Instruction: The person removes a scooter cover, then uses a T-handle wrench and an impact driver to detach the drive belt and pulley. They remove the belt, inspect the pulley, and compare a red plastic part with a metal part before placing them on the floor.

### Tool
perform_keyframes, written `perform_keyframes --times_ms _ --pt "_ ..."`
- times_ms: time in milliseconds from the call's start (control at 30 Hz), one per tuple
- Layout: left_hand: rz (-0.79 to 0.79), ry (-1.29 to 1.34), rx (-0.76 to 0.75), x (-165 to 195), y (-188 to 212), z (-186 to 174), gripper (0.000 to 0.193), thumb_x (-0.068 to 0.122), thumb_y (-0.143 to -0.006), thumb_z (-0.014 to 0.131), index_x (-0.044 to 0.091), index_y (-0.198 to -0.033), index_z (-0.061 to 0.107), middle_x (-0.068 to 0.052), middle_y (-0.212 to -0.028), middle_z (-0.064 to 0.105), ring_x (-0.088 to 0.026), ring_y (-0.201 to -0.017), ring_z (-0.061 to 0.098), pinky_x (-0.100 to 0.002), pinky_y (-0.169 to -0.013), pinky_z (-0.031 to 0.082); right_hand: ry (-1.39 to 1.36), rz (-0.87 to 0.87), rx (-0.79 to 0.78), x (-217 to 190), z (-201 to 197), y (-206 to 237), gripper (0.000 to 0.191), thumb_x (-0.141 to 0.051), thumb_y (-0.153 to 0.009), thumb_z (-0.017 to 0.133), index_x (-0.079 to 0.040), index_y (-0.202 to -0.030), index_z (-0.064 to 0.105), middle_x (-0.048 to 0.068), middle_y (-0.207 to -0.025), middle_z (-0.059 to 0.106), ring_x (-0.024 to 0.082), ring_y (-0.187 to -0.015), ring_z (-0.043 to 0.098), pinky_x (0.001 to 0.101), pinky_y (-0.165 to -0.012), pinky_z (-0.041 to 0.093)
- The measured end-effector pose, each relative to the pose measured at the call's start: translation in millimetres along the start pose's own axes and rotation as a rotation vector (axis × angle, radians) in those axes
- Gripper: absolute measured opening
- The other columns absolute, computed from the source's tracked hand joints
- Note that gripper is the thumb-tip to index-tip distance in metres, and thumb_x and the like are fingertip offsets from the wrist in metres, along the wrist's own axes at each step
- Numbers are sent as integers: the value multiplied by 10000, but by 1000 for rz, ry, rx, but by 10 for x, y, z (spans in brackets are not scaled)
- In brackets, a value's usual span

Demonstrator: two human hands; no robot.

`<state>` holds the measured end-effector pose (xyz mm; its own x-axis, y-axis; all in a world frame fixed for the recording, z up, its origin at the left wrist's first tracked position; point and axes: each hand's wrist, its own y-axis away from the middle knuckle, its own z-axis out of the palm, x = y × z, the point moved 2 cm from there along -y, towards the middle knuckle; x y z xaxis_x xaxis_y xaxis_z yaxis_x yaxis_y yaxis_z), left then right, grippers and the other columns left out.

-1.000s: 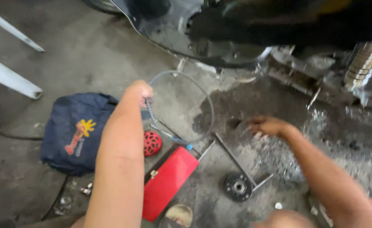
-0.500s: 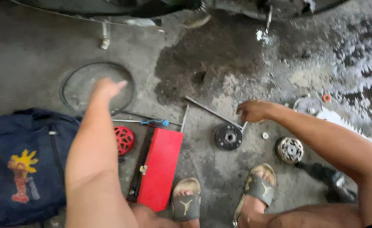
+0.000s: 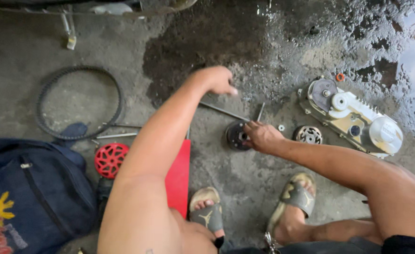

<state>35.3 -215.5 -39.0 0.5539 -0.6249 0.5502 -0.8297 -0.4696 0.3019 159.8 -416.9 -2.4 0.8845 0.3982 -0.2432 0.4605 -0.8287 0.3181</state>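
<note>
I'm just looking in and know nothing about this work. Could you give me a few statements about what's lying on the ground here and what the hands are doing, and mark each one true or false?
1. The right hand touches the dark round part. True.
2. The left hand grips the rubber belt. False: it is off the belt, hovering near the thin metal rod.
3. The red grille disc lies beside the dark blue bag. True.
4. The pale engine cover lies left of the belt. False: it lies far to its right.
</note>
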Motion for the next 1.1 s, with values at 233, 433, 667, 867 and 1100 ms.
perform_keyframes --times_ms 233,433,667,867,1100 --pt "-264 67 58 -289 145 -46 579 527 -847 744 1 -1089 751 -239 -1159 710 -413 -1067 690 -484 -920 547 83 -85 -61 47 146 56 358 -326 -834 778 -90 -1071 650 108 -1088 608 310 -1077 603 445 -912 506" --pt "-322 62 -32 -330 445 -71 573 524 -893 717 2 -1125 747 -250 -1122 740 -408 -1031 724 -483 -928 552 65 70 45 11 76 244 929 -508 -622 870 -91 -1370 508 154 -1323 531 349 -1223 539 476 -960 486" --pt "-339 96 150 -348 760 -350 558 489 -873 735 21 -1177 734 -211 -1189 711 -389 -1091 682 -485 -948 526 295 86 -38 -192 315 245 1277 -633 -565 902 -99 -1561 305 270 -1527 393 433 -1244 484 529 -961 478" --pt "-378 -10 89 -247 961 -296 577 509 -879 730 5 -1159 746 -233 -1175 724 -404 -1075 697 -476 -948 543 153 150 -95 -81 363 263 1231 -531 -555 921 -89 -1542 336 220 -1309 512 410 -1206 538 470 -974 528" --pt "-441 93 -5 51 1224 -290 658 573 -834 728 51 -1235 710 -193 -1113 748 -376 -996 738 -465 -805 584 -304 267 131 164 64 580 1205 -521 -578 933 -46 -1518 346 267 -1286 548 438 -1214 556 480 -1038 478"
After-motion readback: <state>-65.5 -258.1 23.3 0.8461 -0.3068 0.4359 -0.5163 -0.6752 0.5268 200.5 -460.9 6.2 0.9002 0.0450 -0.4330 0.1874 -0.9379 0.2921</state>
